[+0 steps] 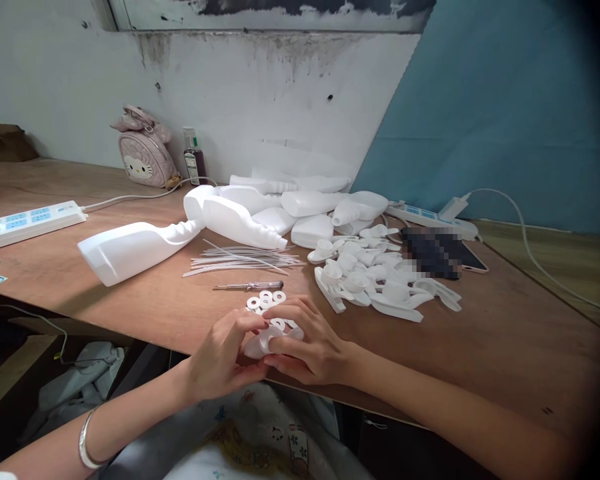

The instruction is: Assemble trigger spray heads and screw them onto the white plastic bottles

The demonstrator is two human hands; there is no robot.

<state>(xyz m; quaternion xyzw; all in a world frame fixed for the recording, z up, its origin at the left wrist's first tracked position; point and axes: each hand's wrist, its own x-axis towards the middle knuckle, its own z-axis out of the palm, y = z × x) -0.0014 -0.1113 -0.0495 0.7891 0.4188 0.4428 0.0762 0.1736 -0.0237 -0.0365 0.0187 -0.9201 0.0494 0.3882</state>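
Where left hand (225, 355) meets right (313, 343), white piece (260, 343) between

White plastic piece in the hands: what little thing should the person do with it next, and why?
Maybe gently turn the white plastic piece to check the small ring. The left hand and right hand both curl around the piece, and the ring shows between them, but the fingers hide whether it is seated.

The washers (265, 303) are white, the bag (149, 159) pink.
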